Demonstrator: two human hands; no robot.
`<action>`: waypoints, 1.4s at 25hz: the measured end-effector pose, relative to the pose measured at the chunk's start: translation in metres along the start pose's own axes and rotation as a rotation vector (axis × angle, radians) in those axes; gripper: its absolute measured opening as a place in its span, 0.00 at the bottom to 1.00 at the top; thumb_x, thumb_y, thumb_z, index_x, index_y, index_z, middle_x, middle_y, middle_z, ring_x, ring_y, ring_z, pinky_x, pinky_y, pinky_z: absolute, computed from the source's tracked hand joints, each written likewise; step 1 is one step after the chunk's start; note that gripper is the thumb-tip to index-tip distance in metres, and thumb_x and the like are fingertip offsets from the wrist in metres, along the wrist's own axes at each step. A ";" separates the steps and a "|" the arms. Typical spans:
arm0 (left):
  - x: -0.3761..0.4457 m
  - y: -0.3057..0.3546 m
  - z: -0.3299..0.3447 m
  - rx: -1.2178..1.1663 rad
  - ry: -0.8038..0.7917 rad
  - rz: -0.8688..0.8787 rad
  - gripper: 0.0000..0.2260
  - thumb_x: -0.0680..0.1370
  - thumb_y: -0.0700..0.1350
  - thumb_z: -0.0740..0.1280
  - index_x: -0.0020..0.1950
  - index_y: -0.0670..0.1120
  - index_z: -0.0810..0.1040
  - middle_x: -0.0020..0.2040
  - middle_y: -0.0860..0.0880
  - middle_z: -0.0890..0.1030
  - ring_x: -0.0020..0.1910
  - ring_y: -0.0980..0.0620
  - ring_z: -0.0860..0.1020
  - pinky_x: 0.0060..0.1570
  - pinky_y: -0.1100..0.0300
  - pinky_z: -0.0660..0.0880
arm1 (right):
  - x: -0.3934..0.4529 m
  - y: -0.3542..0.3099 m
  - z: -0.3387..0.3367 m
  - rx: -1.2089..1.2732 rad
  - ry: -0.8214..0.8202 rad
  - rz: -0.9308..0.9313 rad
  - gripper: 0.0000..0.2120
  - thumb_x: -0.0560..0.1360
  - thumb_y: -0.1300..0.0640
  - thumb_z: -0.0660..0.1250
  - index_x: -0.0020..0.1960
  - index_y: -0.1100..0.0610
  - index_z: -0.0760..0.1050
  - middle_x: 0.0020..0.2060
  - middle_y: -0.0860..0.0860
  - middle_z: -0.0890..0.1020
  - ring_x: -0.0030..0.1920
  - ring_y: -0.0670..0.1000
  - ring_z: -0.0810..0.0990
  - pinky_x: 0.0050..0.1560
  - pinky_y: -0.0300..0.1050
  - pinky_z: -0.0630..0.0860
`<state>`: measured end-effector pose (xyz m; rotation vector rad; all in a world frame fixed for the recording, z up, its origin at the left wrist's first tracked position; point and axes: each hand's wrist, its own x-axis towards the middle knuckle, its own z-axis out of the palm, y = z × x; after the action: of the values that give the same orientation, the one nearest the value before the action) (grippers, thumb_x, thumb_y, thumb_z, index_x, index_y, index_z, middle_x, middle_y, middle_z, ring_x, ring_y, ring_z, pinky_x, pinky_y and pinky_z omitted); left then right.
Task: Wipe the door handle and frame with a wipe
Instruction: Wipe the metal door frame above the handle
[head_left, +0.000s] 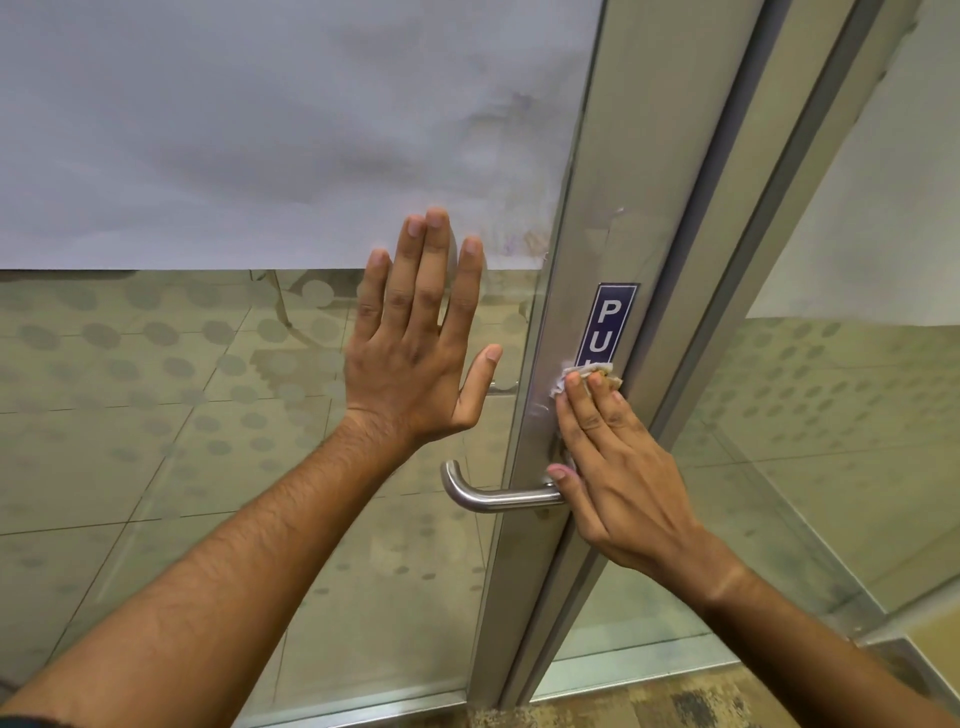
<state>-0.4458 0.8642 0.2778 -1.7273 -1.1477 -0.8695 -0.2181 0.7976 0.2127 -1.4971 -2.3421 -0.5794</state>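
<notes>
A glass door with a brushed metal frame (613, 182) fills the view. Its steel lever handle (483, 496) points left, low on the frame. My right hand (618, 467) lies flat on the frame just above the handle, pressing a crumpled white wipe (582, 375) under its fingertips. The wipe covers the lower part of a blue "PU.." sticker (610, 325). My left hand (421, 338) is spread flat against the glass pane, fingers apart, left of the frame and above the handle, holding nothing.
The upper glass (260, 130) is frosted grey; the lower glass has a dotted film, with tiled floor seen through it. A second glazed panel (857, 364) and its frame stand to the right. Patterned carpet (675, 701) lies at the door's foot.
</notes>
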 end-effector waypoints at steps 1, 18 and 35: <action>0.000 0.000 0.000 0.001 -0.003 0.000 0.38 0.78 0.59 0.59 0.80 0.38 0.53 0.77 0.35 0.51 0.77 0.36 0.51 0.78 0.46 0.39 | 0.002 -0.003 0.002 0.014 0.010 0.004 0.32 0.82 0.42 0.45 0.79 0.61 0.50 0.79 0.57 0.49 0.80 0.55 0.46 0.79 0.50 0.46; -0.001 -0.002 0.001 -0.006 0.002 0.000 0.39 0.78 0.59 0.59 0.80 0.38 0.51 0.77 0.34 0.51 0.78 0.38 0.48 0.78 0.46 0.38 | 0.004 0.003 -0.002 -0.030 0.047 -0.027 0.33 0.82 0.41 0.45 0.79 0.62 0.51 0.79 0.59 0.51 0.80 0.56 0.46 0.79 0.52 0.48; 0.000 -0.001 0.000 -0.021 -0.005 -0.001 0.38 0.78 0.59 0.59 0.80 0.38 0.53 0.77 0.34 0.51 0.78 0.37 0.49 0.78 0.47 0.38 | 0.024 -0.014 0.003 0.050 0.169 0.006 0.32 0.83 0.44 0.47 0.79 0.63 0.49 0.79 0.59 0.48 0.79 0.58 0.44 0.79 0.54 0.47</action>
<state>-0.4470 0.8648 0.2779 -1.7468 -1.1468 -0.8812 -0.2412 0.8127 0.2182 -1.3765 -2.2069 -0.6154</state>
